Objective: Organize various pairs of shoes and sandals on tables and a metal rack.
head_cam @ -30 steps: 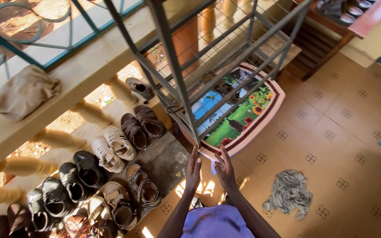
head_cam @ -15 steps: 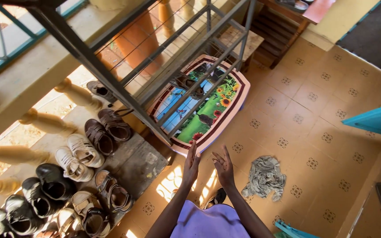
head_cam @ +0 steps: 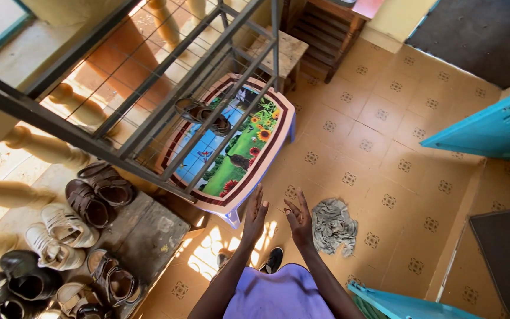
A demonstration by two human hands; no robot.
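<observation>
Both hands are empty, fingers spread: left hand, right hand. The picture-topped plastic table lies at eleven o'clock, its long axis running toward one o'clock; the left hand is nearer.

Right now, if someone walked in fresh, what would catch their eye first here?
The colourful picture table in the middle, painted with flowers and birds, sits under a grey metal rack. Just below it, the left hand and right hand hang empty with fingers spread. Rows of shoes line the left side, and a crumpled grey rag lies on the tiled floor.
</observation>
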